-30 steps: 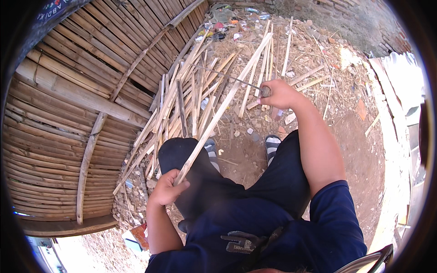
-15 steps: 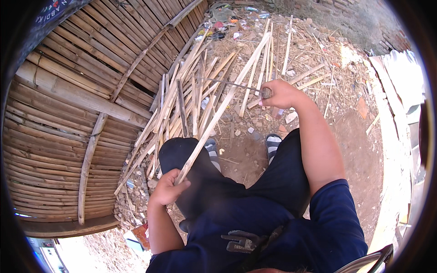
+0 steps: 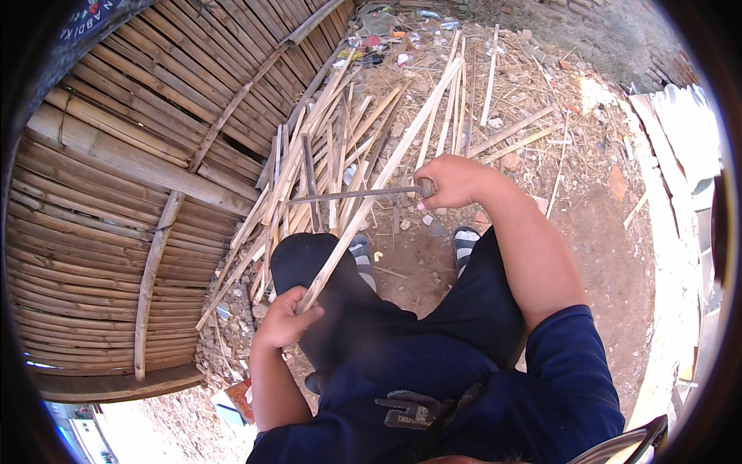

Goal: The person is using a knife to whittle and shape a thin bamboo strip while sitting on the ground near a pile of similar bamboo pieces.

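Left hand [image 3: 284, 320] is gripping the near end of a pale wooden strip [image 3: 399, 155]; right hand [image 3: 457, 182] is gripping a dark blade [image 3: 332, 196], which is reaching leftward across the strip between the hands. I am judging the strip light, stiff and possibly splintery, best held where the left hand is pinching. The blade's held end is hiding inside the right hand; whether blade and strip are touching, I am failing to discern.

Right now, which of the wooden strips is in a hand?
The long pale strip whose near end is gripped by the left hand; neither hand holds the other strips, many of which lie heaped loosely together.
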A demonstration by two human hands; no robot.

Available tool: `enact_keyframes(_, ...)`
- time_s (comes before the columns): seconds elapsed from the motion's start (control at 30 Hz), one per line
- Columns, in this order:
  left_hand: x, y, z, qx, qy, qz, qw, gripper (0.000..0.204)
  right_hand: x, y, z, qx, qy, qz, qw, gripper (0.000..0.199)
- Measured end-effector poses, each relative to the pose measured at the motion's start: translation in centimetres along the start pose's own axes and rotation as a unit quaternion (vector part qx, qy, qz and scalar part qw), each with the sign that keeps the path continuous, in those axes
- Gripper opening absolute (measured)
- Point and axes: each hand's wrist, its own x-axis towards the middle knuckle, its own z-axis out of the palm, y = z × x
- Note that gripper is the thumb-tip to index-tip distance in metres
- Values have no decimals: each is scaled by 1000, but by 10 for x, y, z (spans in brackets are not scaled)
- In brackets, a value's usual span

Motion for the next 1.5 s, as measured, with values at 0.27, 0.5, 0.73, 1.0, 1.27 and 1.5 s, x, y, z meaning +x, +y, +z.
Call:
enact_keyframes(0.27, 2, 3, 1, 23, 3, -10, 1000, 17, -5, 65, -9, 74, 188, 180, 963, 72)
enact_keyframes(0.5, 2, 0, -1, 10, -3, -4, 1000, 18, -9, 30, -13, 56, 90, 111, 988, 66)
enact_keyframes(0.73, -1, 0, -1, 16, 3, -6, 1000, 17, 0, -8, -2, -6, 14, 17, 1000, 62)
enact_keyframes(1.0, -2, 7, 3, 29, 13, -7, 999, 17, -7, 53, -16, 76, 182, 161, 967, 74)
enact_keyframes(1.27, 3, -2, 1, 15, 11, 11, 1000, 16, -4, 11, -6, 34, 51, 72, 996, 62)
enact_keyframes(1.5, -1, -1, 1, 21, 19, 10, 1000, 17, 5, 3, 3, -5, 36, -4, 999, 58)
